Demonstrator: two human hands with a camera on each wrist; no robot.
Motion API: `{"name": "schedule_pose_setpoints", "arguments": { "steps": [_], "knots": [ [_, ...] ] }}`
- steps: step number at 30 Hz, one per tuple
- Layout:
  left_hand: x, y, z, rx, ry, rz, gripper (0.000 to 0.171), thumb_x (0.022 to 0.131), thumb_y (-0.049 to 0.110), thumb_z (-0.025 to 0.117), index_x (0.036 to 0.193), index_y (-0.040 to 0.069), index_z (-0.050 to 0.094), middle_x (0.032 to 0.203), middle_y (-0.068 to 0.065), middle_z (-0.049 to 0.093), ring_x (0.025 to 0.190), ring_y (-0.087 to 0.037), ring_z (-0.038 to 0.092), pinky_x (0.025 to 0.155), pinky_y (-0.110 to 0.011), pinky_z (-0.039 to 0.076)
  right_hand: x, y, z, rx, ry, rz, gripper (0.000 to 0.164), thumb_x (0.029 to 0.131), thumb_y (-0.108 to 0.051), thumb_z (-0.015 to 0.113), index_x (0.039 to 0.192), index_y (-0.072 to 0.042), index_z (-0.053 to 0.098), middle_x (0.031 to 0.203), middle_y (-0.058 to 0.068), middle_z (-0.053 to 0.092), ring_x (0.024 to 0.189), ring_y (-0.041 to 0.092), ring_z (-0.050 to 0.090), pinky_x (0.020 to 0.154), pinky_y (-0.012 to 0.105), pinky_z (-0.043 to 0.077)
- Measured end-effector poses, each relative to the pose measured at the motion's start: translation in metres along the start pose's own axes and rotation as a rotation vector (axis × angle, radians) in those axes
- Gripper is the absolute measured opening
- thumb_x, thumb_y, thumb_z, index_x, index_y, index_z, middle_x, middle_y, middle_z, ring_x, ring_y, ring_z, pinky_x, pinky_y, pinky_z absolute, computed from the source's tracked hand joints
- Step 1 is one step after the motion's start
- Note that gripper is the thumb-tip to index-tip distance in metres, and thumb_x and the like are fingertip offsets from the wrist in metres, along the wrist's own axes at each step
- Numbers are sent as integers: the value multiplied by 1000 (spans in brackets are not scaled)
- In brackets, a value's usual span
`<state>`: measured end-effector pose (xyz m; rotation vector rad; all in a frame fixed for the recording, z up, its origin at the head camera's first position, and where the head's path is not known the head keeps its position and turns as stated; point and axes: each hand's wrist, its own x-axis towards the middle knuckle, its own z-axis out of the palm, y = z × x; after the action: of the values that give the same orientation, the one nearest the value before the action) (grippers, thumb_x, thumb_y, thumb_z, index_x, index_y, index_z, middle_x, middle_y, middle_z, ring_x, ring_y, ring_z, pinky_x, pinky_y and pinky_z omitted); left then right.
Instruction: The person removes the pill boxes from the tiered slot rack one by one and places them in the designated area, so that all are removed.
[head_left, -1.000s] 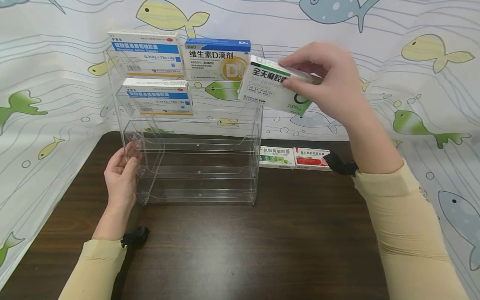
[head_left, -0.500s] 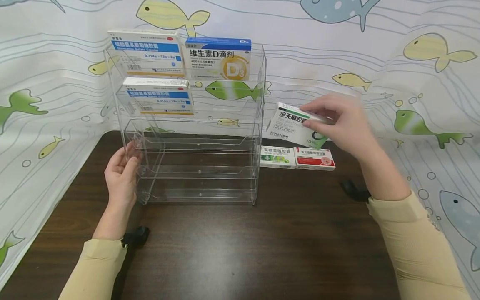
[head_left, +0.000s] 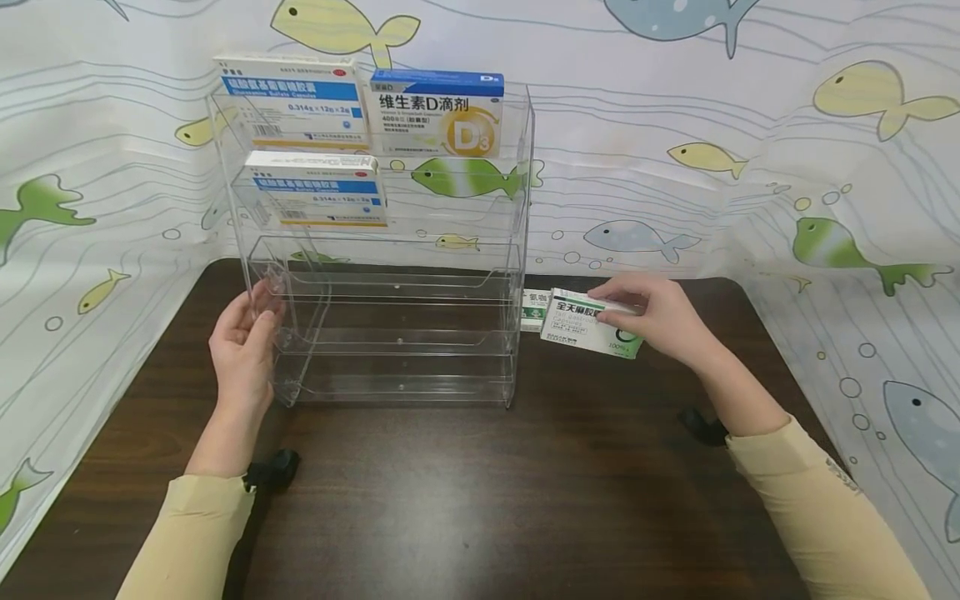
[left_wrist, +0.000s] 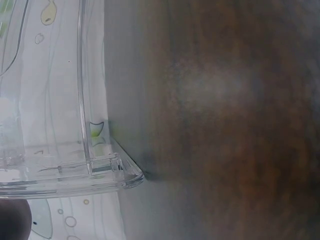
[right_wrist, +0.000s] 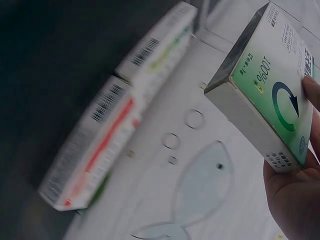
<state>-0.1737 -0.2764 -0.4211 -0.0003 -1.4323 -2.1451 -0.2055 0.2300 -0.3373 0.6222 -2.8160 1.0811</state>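
My right hand pinches a white and green medicine box between thumb and fingers, low over the table right of the clear plastic tiered rack. In the right wrist view the box shows its green end with a dark curved arrow. My left hand grips the rack's left side edge. A blue-topped vitamin D box and a white-blue glucosamine box stand in the top tier. Another glucosamine box stands in the tier below.
Behind the held box lies a white box with green print, partly hidden. The right wrist view shows it end to end with a red-printed box. Fish-printed cloth hangs behind the dark wooden table.
My right hand has come down from beside the rack's upper tiers with the white and green box, which now hides most of the two lying boxes. The left hand keeps its place.
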Motion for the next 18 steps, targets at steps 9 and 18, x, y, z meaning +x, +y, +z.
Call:
{"name": "schedule_pose_setpoints", "arguments": {
  "steps": [9,18],
  "knots": [
    [0,-1,0,21,-7,4,39,102,-15,46,129,-1,69,123,1,79,118,-11,73,102,-17,59,-4,26,32,90,-104,58,30,90,-4,84,119,-5,79,120,15,78,113,30,75,92,3,51],
    [1,1,0,17,-2,-5,40,101,-16,45,127,2,70,123,2,79,119,-10,73,102,-17,59,3,43,51,159,-226,106,28,91,-6,83,119,-5,78,121,15,77,111,27,76,91,10,58]
  ]
}}
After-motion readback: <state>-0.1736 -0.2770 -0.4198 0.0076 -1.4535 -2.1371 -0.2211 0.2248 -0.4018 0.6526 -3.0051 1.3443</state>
